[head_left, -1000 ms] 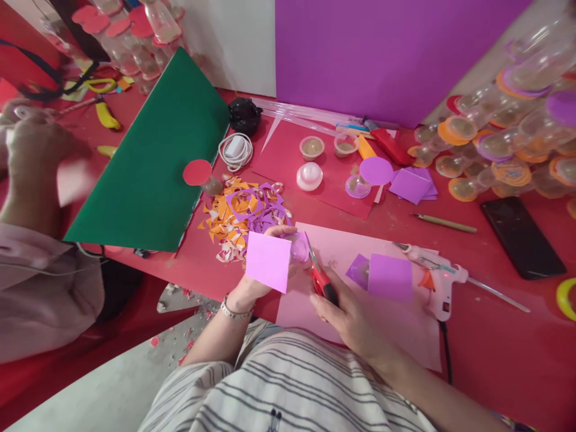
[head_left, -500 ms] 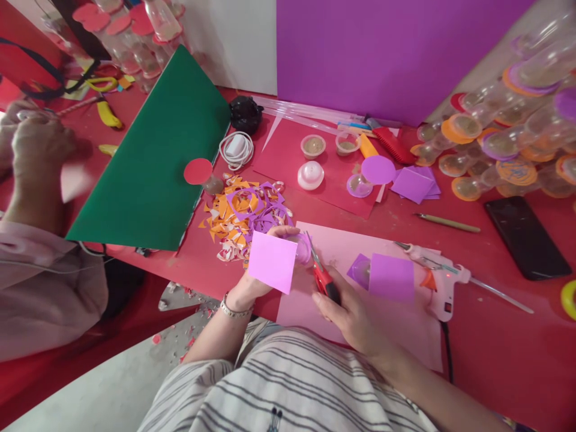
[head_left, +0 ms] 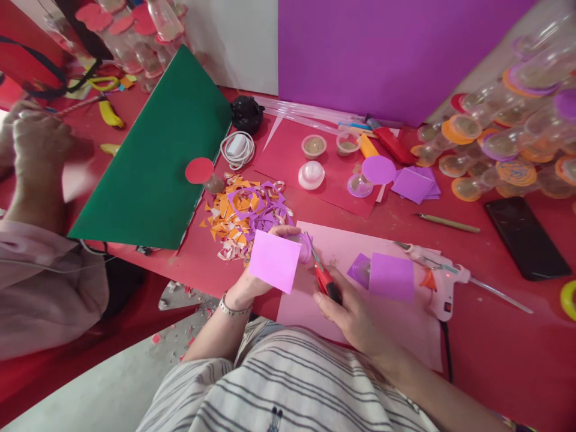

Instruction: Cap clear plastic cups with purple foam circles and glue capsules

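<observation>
Head view: right fingers (head_left: 329,306) clasp scissors (head_left: 322,278); left fingers (head_left: 284,230), half-hidden, hold a purple square (head_left: 274,261).

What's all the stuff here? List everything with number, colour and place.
Table: one, red, centre
Panel: one, purple, back
Board: one, green, left
Cups: many, clear, mostly upper right
Scraps: many, orange, purple, white, centre
Charger: one, white, upper centre
Bag: one, black, beside charger
Glue gun: one, pink, right
Phone: one, black, right
Squares: several, purple, right
Scissors: one, red-black, centre
Held square: one, light purple, centre
Co-worker's hands: two, left edge
Shirt: one, white striped, bottom
Left hand: one, behind held square
Right hand: one, holding scissors
</observation>
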Available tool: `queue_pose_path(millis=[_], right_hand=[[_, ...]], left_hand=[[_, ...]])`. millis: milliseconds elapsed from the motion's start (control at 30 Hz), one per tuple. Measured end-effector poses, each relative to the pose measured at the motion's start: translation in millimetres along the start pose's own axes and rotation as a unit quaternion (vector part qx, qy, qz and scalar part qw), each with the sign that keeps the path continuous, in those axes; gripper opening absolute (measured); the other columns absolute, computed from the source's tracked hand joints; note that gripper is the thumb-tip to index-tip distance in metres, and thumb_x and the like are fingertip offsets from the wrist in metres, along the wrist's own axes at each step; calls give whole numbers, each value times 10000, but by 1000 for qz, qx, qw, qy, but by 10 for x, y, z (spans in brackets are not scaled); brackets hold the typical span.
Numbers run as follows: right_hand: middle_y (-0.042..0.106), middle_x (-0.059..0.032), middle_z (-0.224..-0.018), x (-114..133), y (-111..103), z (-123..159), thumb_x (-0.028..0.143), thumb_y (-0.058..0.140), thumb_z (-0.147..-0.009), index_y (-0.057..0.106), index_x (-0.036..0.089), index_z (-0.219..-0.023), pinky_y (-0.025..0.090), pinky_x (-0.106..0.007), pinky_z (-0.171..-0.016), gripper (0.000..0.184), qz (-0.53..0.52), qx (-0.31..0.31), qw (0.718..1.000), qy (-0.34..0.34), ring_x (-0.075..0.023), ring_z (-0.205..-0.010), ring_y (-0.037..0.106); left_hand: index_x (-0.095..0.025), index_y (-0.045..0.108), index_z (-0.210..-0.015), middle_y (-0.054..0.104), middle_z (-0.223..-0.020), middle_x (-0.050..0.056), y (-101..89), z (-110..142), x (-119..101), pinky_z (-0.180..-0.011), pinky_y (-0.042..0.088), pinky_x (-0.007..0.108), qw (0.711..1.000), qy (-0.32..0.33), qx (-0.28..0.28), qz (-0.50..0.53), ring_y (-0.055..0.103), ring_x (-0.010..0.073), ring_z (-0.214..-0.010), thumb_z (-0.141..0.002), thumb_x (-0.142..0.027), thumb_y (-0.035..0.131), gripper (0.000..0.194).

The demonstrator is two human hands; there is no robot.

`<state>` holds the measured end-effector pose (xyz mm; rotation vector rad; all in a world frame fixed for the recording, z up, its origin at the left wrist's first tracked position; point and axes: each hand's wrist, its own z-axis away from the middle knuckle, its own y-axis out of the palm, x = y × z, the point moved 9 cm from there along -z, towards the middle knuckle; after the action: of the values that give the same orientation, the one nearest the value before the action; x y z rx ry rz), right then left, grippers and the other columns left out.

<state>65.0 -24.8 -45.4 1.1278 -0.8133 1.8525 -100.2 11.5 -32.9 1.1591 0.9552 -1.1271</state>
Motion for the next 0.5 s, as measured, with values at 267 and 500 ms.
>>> queue_pose_path(millis=[267,500], right_hand=[[494,26,-721,25,-15,6,360,577,-872,597,225,-1014,443,-268,-585,197,-12,-3,1000,-4,-151,-656,500],[463,32,-714,-22,-5,25,356,583,-862,601,218,-1055,400,-259,-533,238,-20,2,999,25,-138,-609,454]], left_hand=[[-274,636,-1235,672,-1239,66,-107,-43,64,-1086,456,417,995,85,4,-56,622,254,-1187,-670,-222,901,626],[-269,583,-1295,673,-1245,80,-129,-21,180,-1047,495,445,998,60,11,-27,644,276,-1162,-697,-293,875,666]])
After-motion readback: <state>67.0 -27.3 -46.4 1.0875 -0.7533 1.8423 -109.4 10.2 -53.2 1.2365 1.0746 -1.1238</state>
